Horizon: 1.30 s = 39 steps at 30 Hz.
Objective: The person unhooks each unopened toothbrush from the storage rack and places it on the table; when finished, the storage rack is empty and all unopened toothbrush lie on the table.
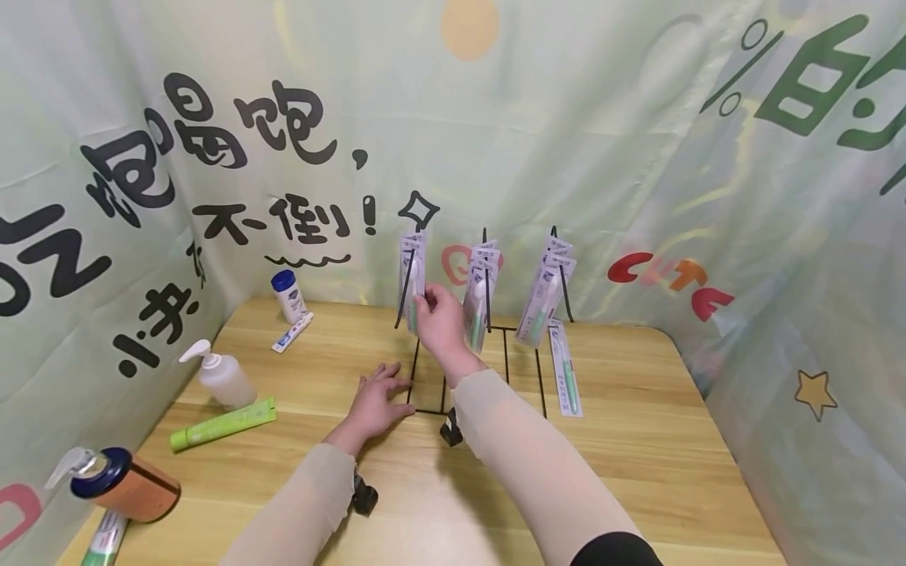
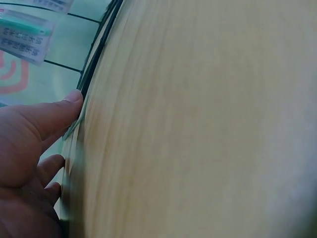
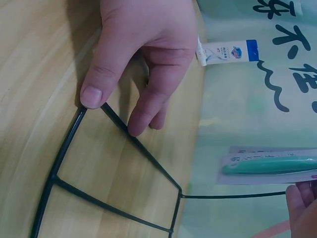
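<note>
Resting spread left hand on black wire display rack; pinching packaged toothbrush with right hand. Probably light, stiff-backed, slick; best held by lower card edges.

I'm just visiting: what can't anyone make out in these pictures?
Head view: the finest print on the toothbrush packs is too small to read.
Head view: part of the black rack is hidden behind the right sleeve.
Head view: the lower-left tube is cut off by the bottom edge.
Right wrist view: the right hand is cut off by the right edge.
</note>
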Each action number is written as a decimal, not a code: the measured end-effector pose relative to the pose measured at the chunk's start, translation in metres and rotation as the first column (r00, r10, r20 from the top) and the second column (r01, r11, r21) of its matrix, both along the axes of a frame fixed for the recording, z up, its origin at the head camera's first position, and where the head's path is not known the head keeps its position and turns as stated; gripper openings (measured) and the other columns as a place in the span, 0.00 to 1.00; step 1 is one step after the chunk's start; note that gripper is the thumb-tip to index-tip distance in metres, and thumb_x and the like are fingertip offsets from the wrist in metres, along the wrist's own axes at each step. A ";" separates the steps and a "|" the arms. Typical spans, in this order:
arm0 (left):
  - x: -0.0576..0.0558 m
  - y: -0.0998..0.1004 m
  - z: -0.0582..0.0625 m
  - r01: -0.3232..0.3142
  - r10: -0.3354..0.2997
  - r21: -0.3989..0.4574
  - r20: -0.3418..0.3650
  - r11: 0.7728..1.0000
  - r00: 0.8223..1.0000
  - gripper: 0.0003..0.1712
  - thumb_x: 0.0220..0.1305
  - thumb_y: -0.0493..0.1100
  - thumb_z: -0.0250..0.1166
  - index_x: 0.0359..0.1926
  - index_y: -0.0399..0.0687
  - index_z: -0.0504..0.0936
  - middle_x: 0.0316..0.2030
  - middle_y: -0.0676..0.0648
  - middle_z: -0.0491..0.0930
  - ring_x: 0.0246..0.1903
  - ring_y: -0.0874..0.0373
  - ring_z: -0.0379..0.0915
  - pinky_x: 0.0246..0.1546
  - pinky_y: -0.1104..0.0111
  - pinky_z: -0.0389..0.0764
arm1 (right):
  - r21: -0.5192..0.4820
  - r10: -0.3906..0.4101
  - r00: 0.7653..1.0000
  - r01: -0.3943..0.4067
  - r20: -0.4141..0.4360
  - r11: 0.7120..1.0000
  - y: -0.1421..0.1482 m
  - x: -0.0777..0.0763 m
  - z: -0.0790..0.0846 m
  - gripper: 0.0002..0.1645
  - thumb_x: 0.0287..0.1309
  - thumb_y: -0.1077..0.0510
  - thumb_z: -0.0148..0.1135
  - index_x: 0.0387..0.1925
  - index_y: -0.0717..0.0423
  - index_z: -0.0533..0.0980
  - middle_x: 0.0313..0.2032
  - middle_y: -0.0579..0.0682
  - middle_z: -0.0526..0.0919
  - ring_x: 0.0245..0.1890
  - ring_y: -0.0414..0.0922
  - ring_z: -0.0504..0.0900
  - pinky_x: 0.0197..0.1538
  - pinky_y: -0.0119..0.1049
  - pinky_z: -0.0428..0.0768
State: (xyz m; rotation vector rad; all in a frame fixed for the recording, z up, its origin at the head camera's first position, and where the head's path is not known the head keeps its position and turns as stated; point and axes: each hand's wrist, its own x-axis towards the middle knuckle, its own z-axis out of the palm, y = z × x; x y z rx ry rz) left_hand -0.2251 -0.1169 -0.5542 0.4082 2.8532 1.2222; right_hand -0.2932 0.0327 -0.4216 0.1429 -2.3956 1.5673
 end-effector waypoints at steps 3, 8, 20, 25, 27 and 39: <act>0.000 0.001 0.002 0.006 -0.006 0.006 -0.008 1.000 1.000 0.27 0.58 0.42 0.81 0.58 0.40 0.87 0.76 0.33 0.66 0.78 0.30 0.51 0.74 0.27 0.38 | -0.015 -0.004 1.000 0.004 0.004 1.000 0.004 0.006 0.002 0.10 0.74 0.63 0.63 0.51 0.64 0.82 0.40 0.56 0.86 0.41 0.50 0.83 0.48 0.43 0.85; 0.000 0.002 0.003 0.007 -0.007 0.010 0.008 1.000 1.000 0.27 0.59 0.41 0.80 0.59 0.39 0.86 0.76 0.33 0.66 0.79 0.30 0.49 0.75 0.29 0.37 | -0.031 -0.008 1.000 0.007 -0.021 0.999 0.011 0.018 0.002 0.10 0.74 0.64 0.63 0.51 0.64 0.83 0.40 0.56 0.87 0.41 0.50 0.84 0.48 0.45 0.85; -0.001 0.004 0.005 0.010 -0.011 0.002 0.010 1.000 1.000 0.27 0.60 0.41 0.80 0.59 0.39 0.87 0.76 0.33 0.66 0.78 0.30 0.50 0.75 0.28 0.37 | -0.019 0.013 0.996 -0.015 -0.085 1.000 0.029 0.036 0.001 0.10 0.75 0.65 0.61 0.51 0.65 0.83 0.37 0.56 0.87 0.36 0.49 0.83 0.40 0.43 0.86; -0.002 0.004 0.001 0.010 -0.010 -0.005 0.011 1.000 1.000 0.26 0.61 0.41 0.80 0.59 0.40 0.87 0.76 0.34 0.66 0.79 0.30 0.50 0.75 0.29 0.37 | 0.007 0.020 0.994 -0.020 -0.108 1.000 0.044 0.054 0.003 0.10 0.75 0.64 0.61 0.51 0.65 0.83 0.42 0.59 0.88 0.41 0.53 0.87 0.45 0.48 0.88; -0.002 0.004 0.000 0.010 -0.010 0.000 0.024 1.000 1.000 0.27 0.61 0.42 0.80 0.60 0.41 0.86 0.77 0.35 0.65 0.79 0.31 0.49 0.75 0.29 0.36 | 0.008 0.040 0.991 -0.039 -0.128 0.999 0.055 0.066 0.002 0.10 0.74 0.65 0.62 0.50 0.66 0.83 0.44 0.61 0.89 0.43 0.55 0.88 0.47 0.48 0.89; 0.004 0.002 0.000 0.002 -0.003 0.036 0.042 0.999 0.999 0.28 0.61 0.41 0.79 0.62 0.40 0.85 0.78 0.35 0.63 0.80 0.32 0.46 0.76 0.32 0.32 | 0.137 0.125 0.944 -0.086 -0.306 0.987 0.195 0.138 -0.025 0.13 0.62 0.79 0.64 0.45 0.66 0.84 0.43 0.55 0.87 0.42 0.44 0.87 0.50 0.28 0.86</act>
